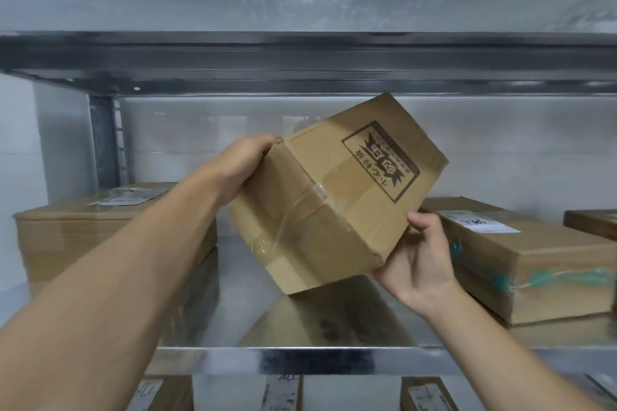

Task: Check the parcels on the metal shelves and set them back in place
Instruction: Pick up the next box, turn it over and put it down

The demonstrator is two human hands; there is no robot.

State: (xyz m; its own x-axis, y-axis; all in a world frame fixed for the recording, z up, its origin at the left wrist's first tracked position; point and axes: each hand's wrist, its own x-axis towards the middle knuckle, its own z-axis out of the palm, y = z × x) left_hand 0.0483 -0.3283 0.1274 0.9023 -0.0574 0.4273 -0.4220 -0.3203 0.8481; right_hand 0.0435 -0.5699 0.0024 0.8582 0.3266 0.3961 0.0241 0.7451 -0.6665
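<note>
The parcel [334, 197] is tilted above the metal shelf [300, 359]; our left hand [243, 165] grips its upper corner, our right hand [420, 260] clasps the lower one.

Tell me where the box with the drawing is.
The box is mid-frame in the head view, tilted above the metal shelf, between the left hand and right hand.

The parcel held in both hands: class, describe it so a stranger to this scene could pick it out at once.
On the metal shelf, the left box and right box lie flat, white-labelled. Over the gap between them, the left hand and right hand hold a brown parcel. It alone is tilted in the air and bears a black printed stamp.
</note>
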